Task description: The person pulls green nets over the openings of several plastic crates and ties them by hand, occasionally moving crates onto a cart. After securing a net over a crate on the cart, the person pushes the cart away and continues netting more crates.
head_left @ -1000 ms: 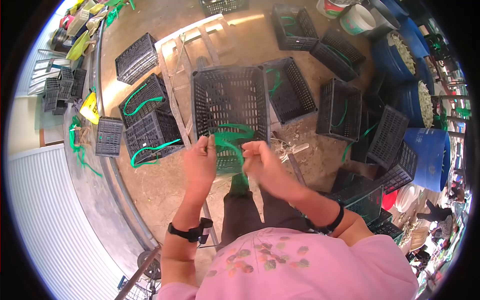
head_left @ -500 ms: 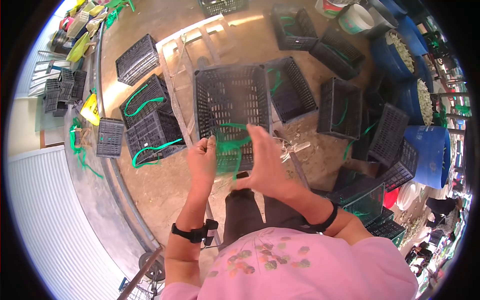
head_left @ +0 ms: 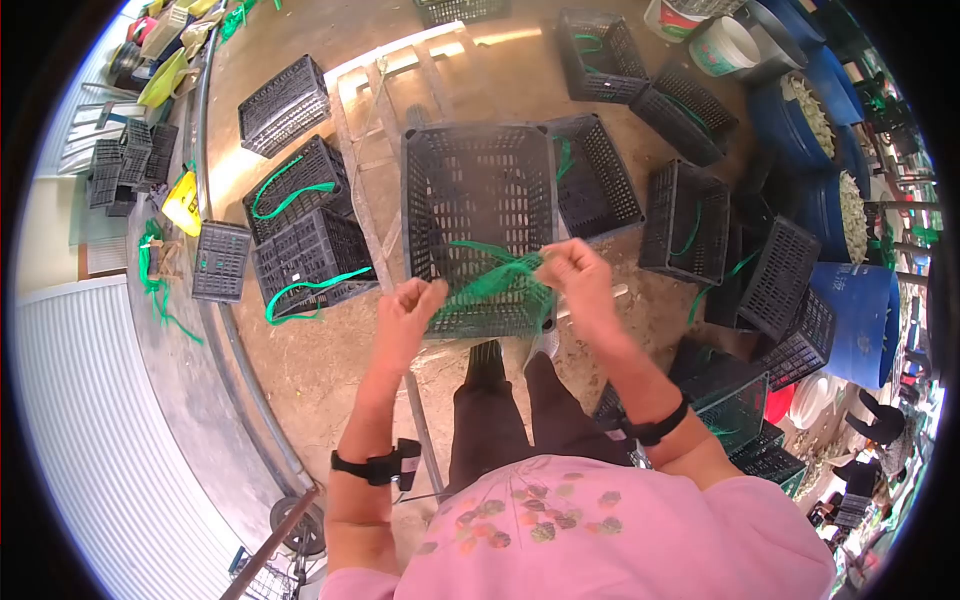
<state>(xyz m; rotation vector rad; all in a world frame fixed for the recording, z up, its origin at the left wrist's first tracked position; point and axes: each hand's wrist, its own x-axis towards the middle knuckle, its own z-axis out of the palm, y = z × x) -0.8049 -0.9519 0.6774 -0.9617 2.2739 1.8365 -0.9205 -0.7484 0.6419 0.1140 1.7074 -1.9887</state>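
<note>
A length of green mesh netting (head_left: 497, 281) is stretched between my two hands over the near end of a black plastic crate (head_left: 480, 134). My left hand (head_left: 408, 308) pinches one end of it near the crate's left edge. On the other side, my right hand (head_left: 582, 283) is closed on the opposite end, by the near right corner. The netting is bunched in the middle and slightly blurred. Slatted walls and part of the floor of the crate show beneath it.
More black crates stand around, some with green straps, such as one at left (head_left: 315, 245) and one at right (head_left: 685, 222). A wooden frame (head_left: 362, 145) lies on the floor. Blue barrels (head_left: 850, 310) line the right side; a yellow bag (head_left: 183, 205) is at far left.
My right hand has moved right and closed on the netting, which is now pulled out sideways between both hands. The view has shifted slightly.
</note>
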